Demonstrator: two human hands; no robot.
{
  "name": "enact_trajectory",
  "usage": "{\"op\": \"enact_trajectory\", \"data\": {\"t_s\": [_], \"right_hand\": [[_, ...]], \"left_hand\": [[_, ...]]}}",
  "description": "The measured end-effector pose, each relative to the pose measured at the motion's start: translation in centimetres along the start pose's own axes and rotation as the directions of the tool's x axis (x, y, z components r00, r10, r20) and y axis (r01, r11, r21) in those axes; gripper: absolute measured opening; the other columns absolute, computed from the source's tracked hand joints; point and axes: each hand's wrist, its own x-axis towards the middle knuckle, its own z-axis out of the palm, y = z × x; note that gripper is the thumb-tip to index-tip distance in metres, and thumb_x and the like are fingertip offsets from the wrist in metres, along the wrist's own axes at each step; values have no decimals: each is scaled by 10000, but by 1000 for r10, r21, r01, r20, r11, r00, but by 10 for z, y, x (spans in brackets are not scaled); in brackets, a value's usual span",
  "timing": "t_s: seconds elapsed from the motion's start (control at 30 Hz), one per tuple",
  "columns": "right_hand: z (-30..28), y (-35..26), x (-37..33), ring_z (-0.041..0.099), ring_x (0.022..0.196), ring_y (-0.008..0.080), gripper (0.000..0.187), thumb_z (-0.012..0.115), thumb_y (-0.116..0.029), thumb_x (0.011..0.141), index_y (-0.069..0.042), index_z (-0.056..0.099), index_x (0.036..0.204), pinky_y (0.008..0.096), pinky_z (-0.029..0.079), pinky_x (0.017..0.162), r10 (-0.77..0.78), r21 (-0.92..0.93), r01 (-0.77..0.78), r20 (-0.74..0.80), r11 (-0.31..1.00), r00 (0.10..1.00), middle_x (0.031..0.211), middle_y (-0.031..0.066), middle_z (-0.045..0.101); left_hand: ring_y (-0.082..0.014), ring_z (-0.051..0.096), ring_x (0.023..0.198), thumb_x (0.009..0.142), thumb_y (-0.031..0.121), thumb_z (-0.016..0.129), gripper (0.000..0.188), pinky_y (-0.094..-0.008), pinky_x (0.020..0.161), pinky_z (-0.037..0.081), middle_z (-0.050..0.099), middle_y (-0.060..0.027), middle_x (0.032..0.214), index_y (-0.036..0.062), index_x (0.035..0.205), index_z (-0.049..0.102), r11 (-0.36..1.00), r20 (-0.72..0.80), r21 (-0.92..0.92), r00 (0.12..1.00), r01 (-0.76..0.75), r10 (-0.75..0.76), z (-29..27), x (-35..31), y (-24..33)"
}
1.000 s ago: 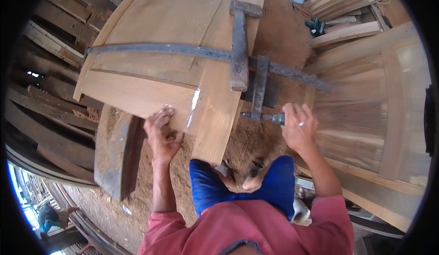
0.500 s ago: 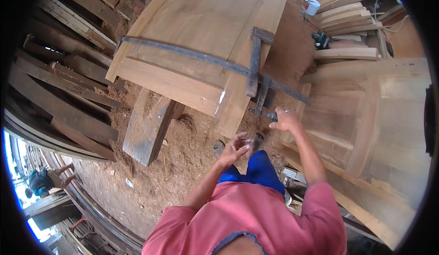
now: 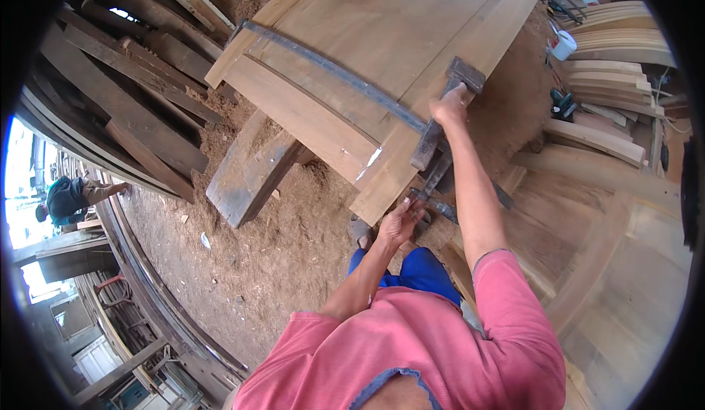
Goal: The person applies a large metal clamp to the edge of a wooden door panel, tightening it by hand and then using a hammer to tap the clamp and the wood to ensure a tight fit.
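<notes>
A long dark metal bar clamp (image 3: 334, 72) lies across a wooden door panel (image 3: 330, 127). My right hand (image 3: 450, 105) is closed round a dark T-shaped metal piece (image 3: 428, 149) over the bar at the panel's right edge, just below its blocky head. Nearer to me, a dark metal jaw (image 3: 439, 169) of the clamp juts past the edge. My left hand (image 3: 400, 220) has its fingers closed at the lower end of that jaw, by the panel's near corner; the fingers partly hide what they grip. Next to it lies a dark cylindrical part (image 3: 445, 210).
A heavy wooden block (image 3: 253, 171) stands beneath the panel, on ground strewn with shavings. Another panelled door (image 3: 587, 226) lies at the right. Stacked curved boards (image 3: 609, 87), a white bucket (image 3: 563, 45) and a green power tool (image 3: 563, 105) are beyond. Dark planks fill the left; a person (image 3: 66, 200) is far left.
My right hand has moved up and forward from beside the clamp's lower end onto the T-shaped piece. My left hand, earlier empty, has come to the jaw's lower end. The view has shifted.
</notes>
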Motion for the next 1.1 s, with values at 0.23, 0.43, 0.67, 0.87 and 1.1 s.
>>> {"op": "enact_trajectory", "data": {"t_s": [0.23, 0.43, 0.67, 0.87, 1.1], "right_hand": [[-39, 81, -71, 554, 699, 126, 274, 717, -176, 759, -10, 577, 927, 327, 484, 643, -489, 574, 460, -117, 677, 865, 814, 49, 613], [-50, 160, -221, 628, 810, 259, 369, 676, -105, 857, 29, 536, 1171, 405, 512, 780, -509, 587, 360, 106, 726, 854, 902, 120, 642], [-28, 167, -259, 606, 1052, 499, 456, 620, -212, 923, 25, 513, 1297, 538, 481, 906, -435, 146, 414, 173, 899, 884, 1179, 308, 626], [-33, 154, -259, 642, 952, 500, 464, 575, -215, 950, 32, 476, 1330, 572, 496, 838, -323, -36, 355, 336, 934, 885, 1026, 321, 660], [-29, 152, -265, 639, 964, 505, 472, 585, -209, 947, 35, 466, 1333, 578, 491, 847, -367, -71, 391, 223, 918, 903, 1037, 319, 661]], "left_hand": [[-217, 609, 1065, 965, 111, 610, 315, -409, 938, 489, 650, -85, 1093, 47, 1271, 574, 986, 3, 151, 998, 69, -70, -41, 15, 2], [-215, 608, 1011, 977, 97, 570, 305, -388, 927, 485, 653, -96, 1074, 32, 1275, 568, 964, 34, 238, 991, 119, -131, -38, 18, -1], [-238, 614, 997, 964, 83, 576, 215, -408, 921, 479, 648, -81, 1054, 41, 1174, 595, 962, 2, 252, 994, 105, -109, -44, 27, -1], [-235, 645, 1011, 942, 55, 610, 226, -415, 927, 488, 644, -76, 1056, 37, 1166, 593, 969, 24, 238, 996, 74, -82, -45, 28, 4], [-221, 648, 1006, 928, 56, 634, 248, -391, 888, 492, 660, -66, 1075, 41, 1174, 609, 977, 18, 201, 996, 77, -83, -49, 26, -1]]}}
